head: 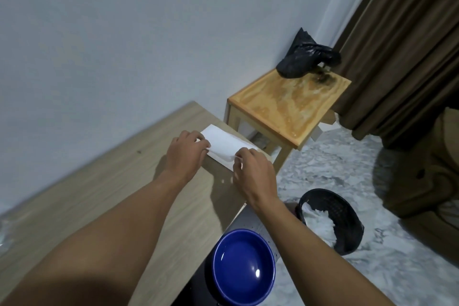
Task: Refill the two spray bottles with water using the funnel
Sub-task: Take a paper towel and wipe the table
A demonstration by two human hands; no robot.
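A white paper tissue (224,143) lies flat near the far right corner of the wooden table (119,196). My left hand (185,155) pinches its near left edge and my right hand (253,171) pinches its near right corner, lifting a thin ply. A blue bowl (243,267) holding water sits below the table's right edge, near my right forearm. No spray bottle and no funnel are in view.
A small wooden stool (285,104) stands beyond the table, a black plastic bag (305,57) on it. A black mesh wastebasket (332,221) with crumpled white paper sits on the marble floor at right. Brown curtains (407,40) hang at the far right.
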